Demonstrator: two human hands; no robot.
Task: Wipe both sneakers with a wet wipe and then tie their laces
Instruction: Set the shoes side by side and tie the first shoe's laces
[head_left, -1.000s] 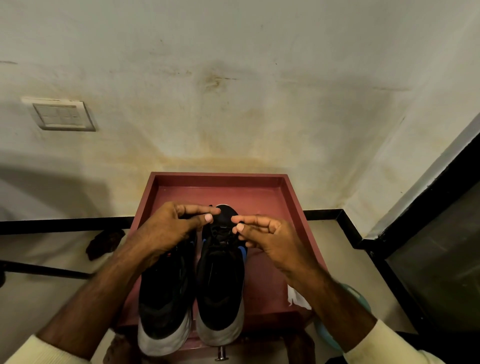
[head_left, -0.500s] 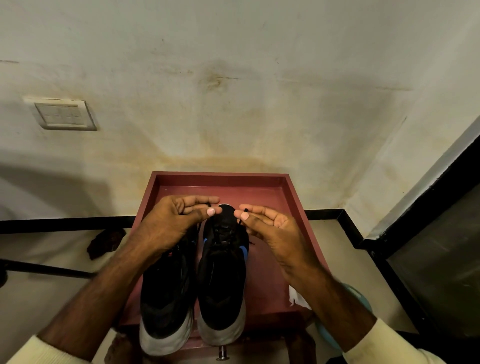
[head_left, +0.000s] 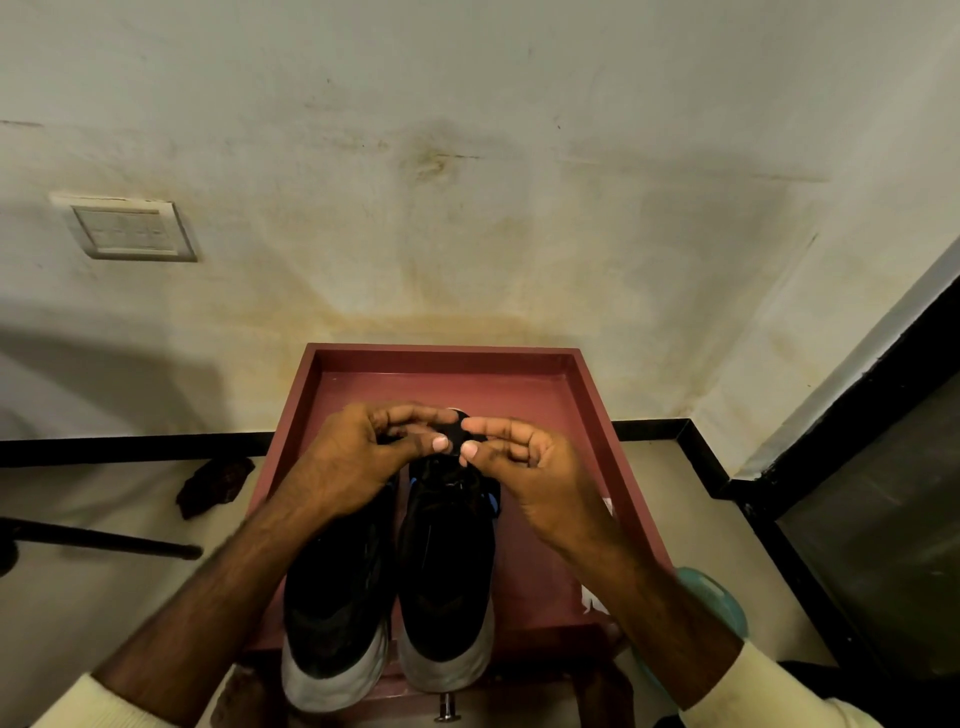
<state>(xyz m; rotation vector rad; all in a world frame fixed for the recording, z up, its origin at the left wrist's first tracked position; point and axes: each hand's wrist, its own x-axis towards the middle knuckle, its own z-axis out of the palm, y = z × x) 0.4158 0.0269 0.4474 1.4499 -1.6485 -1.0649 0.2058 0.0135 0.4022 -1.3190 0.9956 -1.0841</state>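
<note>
Two black sneakers with pale grey heels stand side by side in a red tray (head_left: 441, 354), heels toward me. The left sneaker (head_left: 332, 597) is partly under my left forearm. Both hands hover over the lace area of the right sneaker (head_left: 441, 566), near its toe. My left hand (head_left: 363, 452) and my right hand (head_left: 530, 467) have curled fingers, with thumb and forefinger pinched together. Their thumb tips almost meet. The black lace they pinch barely shows against the dark shoe.
A white wipe (head_left: 595, 603) lies in the tray to the right of the sneakers. The tray stands against a stained wall. A dark rag (head_left: 215, 483) and a black rod (head_left: 104, 540) lie on the floor at the left. A teal object (head_left: 719, 597) sits under my right forearm.
Both hands have moved a little further toward the toe of the right sneaker and closer together, so the thumbs now nearly touch. The sneakers have stayed in place.
</note>
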